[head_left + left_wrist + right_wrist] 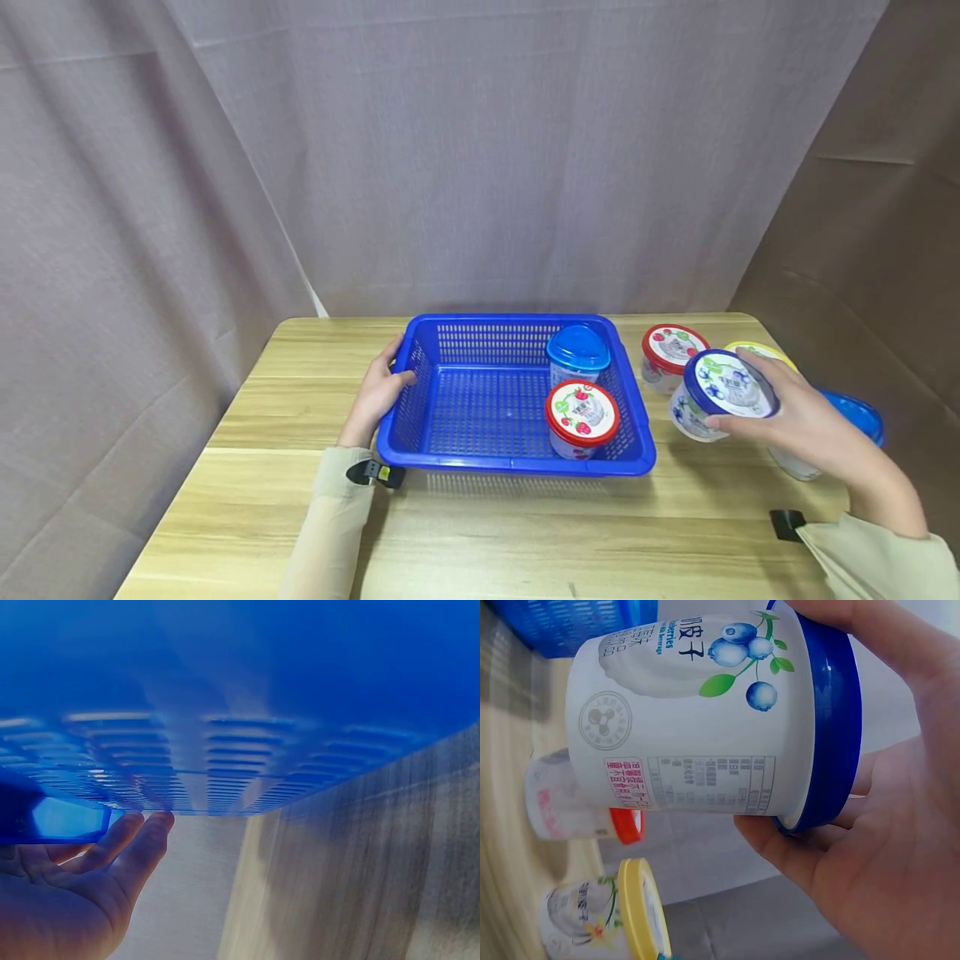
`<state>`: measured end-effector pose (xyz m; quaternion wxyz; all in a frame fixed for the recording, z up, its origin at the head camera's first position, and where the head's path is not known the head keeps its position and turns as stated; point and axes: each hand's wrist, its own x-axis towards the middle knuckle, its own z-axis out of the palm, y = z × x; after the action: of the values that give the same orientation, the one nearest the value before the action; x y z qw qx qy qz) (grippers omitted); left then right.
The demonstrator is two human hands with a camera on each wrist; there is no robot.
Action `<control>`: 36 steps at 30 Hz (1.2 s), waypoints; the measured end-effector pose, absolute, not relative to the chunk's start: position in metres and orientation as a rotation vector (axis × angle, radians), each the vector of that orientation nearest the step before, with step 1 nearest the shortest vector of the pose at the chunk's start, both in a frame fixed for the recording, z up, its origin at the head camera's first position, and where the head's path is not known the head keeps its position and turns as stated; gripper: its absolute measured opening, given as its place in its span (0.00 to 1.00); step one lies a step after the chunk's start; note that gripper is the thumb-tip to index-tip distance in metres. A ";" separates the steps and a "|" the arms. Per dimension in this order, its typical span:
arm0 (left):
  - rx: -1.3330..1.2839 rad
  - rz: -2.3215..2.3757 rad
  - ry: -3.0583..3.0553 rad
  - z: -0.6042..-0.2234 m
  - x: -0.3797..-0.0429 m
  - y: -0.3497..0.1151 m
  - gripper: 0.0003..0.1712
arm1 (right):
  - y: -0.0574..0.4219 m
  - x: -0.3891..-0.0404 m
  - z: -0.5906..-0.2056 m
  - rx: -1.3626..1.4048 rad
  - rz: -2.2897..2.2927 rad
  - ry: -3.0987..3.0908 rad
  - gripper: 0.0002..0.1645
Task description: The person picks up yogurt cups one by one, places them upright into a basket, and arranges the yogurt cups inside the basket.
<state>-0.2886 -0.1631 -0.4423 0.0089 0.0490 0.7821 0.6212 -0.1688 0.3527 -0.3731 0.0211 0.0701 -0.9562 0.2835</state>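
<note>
Right hand (813, 421) clamped on the blueberry tub (727, 387), which sits left of the palm, thumb at its near side and fingers at the far side, just right of the basket (517, 465). Left hand (377, 398) clamped on the basket's left rim; inside, a red-lidded tub (582, 414) stands before a blue-lidded container (577, 352). Beyond the held tub: second red-lidded tub (671, 354), yellow-lidded tub (592, 919); farthest, grey curtain (525, 167).

Perhaps a booth: grey drapes (510, 167), wooden table (525, 533).
</note>
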 end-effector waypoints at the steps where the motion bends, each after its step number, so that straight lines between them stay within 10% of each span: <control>1: 0.152 1.934 2.445 -0.438 -0.285 -0.162 0.49 | 0.351 -0.170 -0.372 0.221 0.883 -2.960 0.65; 36: 0.180 1.960 2.512 -0.461 -0.301 -0.167 0.50 | 0.283 -0.214 -0.339 0.351 0.998 -2.934 0.69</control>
<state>-0.3014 -0.1670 -0.4609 -0.0246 0.0565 0.7869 0.6140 -0.2143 0.2831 -0.3393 0.0112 0.1126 -0.9406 0.3201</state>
